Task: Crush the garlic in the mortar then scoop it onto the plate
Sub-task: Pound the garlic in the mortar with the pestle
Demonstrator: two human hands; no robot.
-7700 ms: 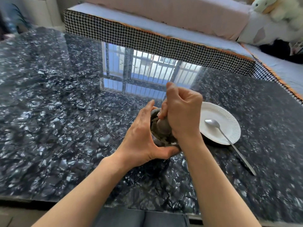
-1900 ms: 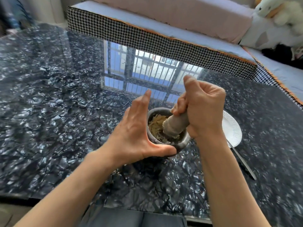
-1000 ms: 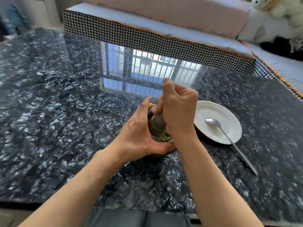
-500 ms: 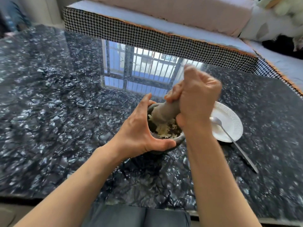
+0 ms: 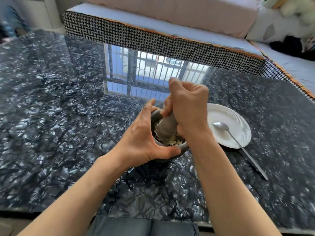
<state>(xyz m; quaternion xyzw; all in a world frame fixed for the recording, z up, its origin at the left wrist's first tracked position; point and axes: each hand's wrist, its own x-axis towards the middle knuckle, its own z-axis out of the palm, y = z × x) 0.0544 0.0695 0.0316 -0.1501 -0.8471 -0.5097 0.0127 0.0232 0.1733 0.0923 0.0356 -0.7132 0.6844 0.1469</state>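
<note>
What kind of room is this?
Probably a living room at home: a cushioned sofa with a stuffed toy sits behind the shiny dark table, which reflects a barred window.

— What are you working on there?

— You have a glossy black table (image 5: 59,106) with a crackled, marbled pattern; a barred window shows mirrored in its far half.

— And what sits on it?

— Your grey stone mortar (image 5: 183,148) stands near the middle. Just to its right lies a white paper plate (image 5: 238,120), and the spoon (image 5: 238,142) rests its bowl on that plate while its handle tip reaches the tabletop.
</note>
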